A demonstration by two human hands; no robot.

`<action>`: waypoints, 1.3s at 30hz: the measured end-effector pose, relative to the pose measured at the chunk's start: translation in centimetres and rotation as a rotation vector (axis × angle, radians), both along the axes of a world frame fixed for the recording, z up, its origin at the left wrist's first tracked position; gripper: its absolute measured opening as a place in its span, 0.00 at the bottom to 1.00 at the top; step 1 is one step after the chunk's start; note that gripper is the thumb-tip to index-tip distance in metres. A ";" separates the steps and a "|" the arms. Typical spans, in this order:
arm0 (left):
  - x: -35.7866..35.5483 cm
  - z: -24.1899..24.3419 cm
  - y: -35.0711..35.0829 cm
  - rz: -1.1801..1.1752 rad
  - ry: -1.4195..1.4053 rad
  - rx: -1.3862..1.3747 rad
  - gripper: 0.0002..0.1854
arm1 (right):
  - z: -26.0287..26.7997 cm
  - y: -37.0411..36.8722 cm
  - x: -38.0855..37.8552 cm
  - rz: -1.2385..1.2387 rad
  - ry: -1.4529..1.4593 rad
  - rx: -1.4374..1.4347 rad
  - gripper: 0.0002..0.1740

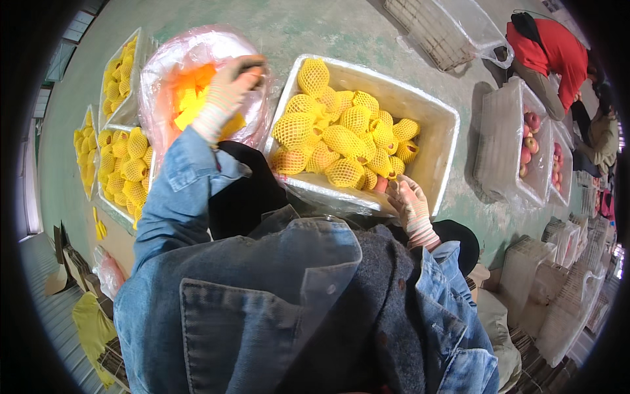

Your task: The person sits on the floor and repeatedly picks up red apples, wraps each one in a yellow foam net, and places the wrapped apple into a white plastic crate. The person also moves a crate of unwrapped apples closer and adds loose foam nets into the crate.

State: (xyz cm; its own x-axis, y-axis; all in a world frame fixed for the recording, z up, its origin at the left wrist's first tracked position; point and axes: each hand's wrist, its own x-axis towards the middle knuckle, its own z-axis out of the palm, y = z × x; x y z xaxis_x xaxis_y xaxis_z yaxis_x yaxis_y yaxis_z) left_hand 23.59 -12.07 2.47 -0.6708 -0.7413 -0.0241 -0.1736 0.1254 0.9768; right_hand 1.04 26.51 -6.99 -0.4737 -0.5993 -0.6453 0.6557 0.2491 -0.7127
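My left hand, in a striped knit glove and blurred by motion, is over a pink plastic bag of yellow foam fruit nets. Whether its fingers hold anything cannot be made out. Before me stands a white foam box with many fruits in yellow foam nets heaped towards its left. At the box's near right rim is my right hand, also gloved, fingers curled beside a bare reddish apple. What lies between those fingers is unclear.
Boxes of netted fruit stand at left. Two loose yellow nets lie below them. To the right is a plastic-lined crate of bare apples, with a person in red bending beyond it. Another lined crate stands at the top.
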 end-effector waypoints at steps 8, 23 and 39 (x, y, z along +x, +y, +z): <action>10.7 -6.0 -7.3 0.626 -0.220 -0.026 0.17 | -1.0 -0.7 -0.1 -0.001 -0.019 0.032 0.24; 12.0 -2.9 -1.9 -0.291 -0.686 -0.235 0.20 | -4.4 0.4 -0.7 0.099 0.265 -0.172 0.15; -6.2 4.8 19.6 -0.582 -0.200 -0.337 0.25 | 10.5 -3.9 4.6 0.139 0.454 -0.535 0.16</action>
